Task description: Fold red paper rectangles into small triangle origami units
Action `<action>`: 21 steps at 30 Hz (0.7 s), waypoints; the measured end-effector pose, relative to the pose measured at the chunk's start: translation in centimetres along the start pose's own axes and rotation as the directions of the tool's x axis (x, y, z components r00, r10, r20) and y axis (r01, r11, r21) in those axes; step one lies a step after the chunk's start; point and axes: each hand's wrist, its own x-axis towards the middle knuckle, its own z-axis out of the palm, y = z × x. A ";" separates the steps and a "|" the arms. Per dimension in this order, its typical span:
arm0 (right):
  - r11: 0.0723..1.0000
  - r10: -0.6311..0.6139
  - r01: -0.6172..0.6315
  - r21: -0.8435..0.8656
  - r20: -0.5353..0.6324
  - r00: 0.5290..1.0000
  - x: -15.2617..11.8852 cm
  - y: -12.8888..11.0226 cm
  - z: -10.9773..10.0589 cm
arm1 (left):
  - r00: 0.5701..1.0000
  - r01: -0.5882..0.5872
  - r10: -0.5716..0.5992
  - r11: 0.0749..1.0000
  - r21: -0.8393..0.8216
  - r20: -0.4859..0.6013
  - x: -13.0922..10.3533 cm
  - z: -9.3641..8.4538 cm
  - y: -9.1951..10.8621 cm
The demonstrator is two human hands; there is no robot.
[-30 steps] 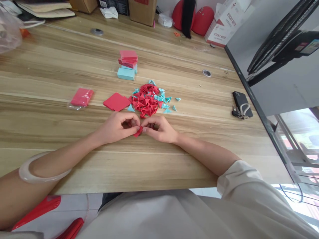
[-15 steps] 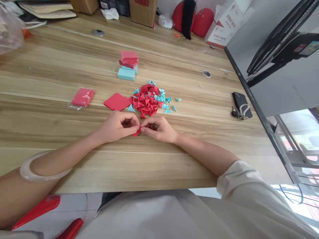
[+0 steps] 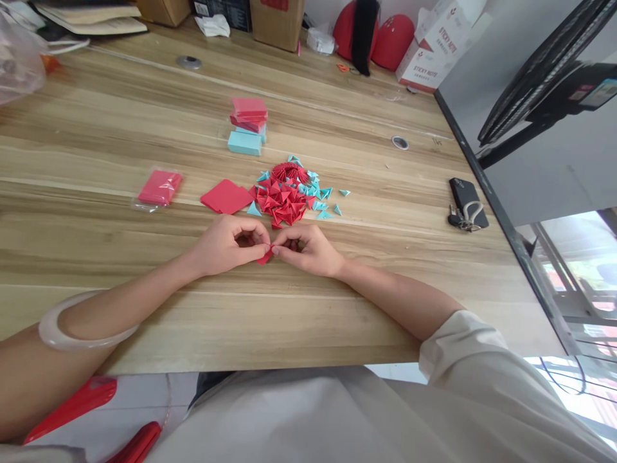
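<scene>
Between my fingertips is a small piece of red paper (image 3: 265,258), partly hidden by the thumbs. My left hand (image 3: 234,245) pinches it from the left, thumb against forefinger. From the right, my right hand (image 3: 308,251) pinches the same paper, and the fingertips of both hands nearly meet. Just beyond them lies a heap of folded red paper triangles (image 3: 282,200), with folded light-blue triangles (image 3: 318,191) scattered along its right side. A ring of red folded pieces (image 3: 289,172) sits at the heap's back. Left of the heap is a loose stack of red paper (image 3: 225,197).
A wrapped red paper pack (image 3: 160,188) lies to the left. Farther back are stacked red packs (image 3: 249,109) and a light-blue pack (image 3: 244,143). A black case with keys (image 3: 466,199) rests near the right edge. Sticky-note boxes (image 3: 427,61) and a cardboard box (image 3: 276,24) stand at the back.
</scene>
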 end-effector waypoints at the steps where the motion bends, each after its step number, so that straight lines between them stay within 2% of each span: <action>1: 1.000 -0.001 0.001 -0.007 0.000 1.000 0.0 0.0 0.0 | 1.000 -0.002 0.002 1.000 0.002 0.001 0.0 0.0 0.0; 9: 1.000 0.000 0.001 -0.031 0.014 1.000 0.0 0.0 -0.1 | 1.000 -0.004 0.004 1.000 -0.001 0.005 0.0 0.0 0.0; 21: 0.997 0.017 -0.018 0.071 0.013 1.000 0.1 -0.2 -0.1 | 0.999 -0.027 0.025 0.999 0.031 0.038 0.0 0.0 -0.3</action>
